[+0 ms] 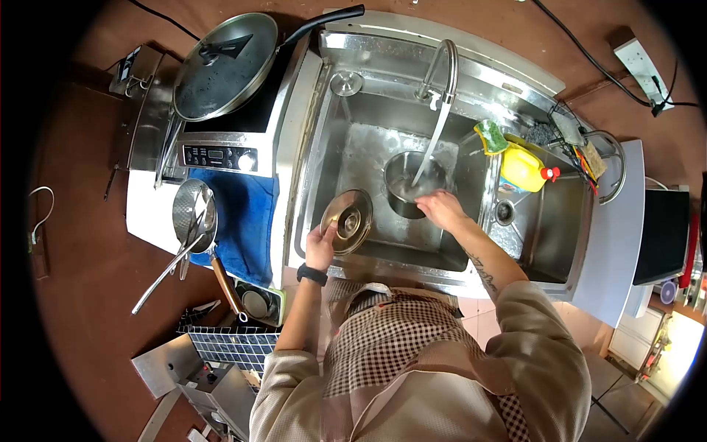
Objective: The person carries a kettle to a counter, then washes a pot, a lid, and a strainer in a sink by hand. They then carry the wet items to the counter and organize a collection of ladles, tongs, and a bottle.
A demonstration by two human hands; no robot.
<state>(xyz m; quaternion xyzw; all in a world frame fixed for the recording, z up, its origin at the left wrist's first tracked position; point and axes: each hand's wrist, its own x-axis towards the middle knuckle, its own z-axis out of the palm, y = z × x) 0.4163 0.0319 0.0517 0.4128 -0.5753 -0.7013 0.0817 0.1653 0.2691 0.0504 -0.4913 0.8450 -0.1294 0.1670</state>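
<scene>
In the head view, my left hand [319, 247] grips a round metal pot lid [356, 239] by its edge, tilted over the sink's left front side. My right hand [442, 209] is closed on the near right rim of a small metal pot [406, 207] in the large basin [372, 140]. Water runs from the curved faucet [451, 62] into the pot. The pot's handle, if it has one, is hidden.
A yellow bottle [521, 171] with a red cap and a green-yellow sponge [490, 137] sit by the smaller right basin [567, 228]. Left are a lidded frying pan [221, 81] on an induction cooker [221, 156], a blue cloth [247, 214] and a wooden-handled pan [185, 210] holding utensils.
</scene>
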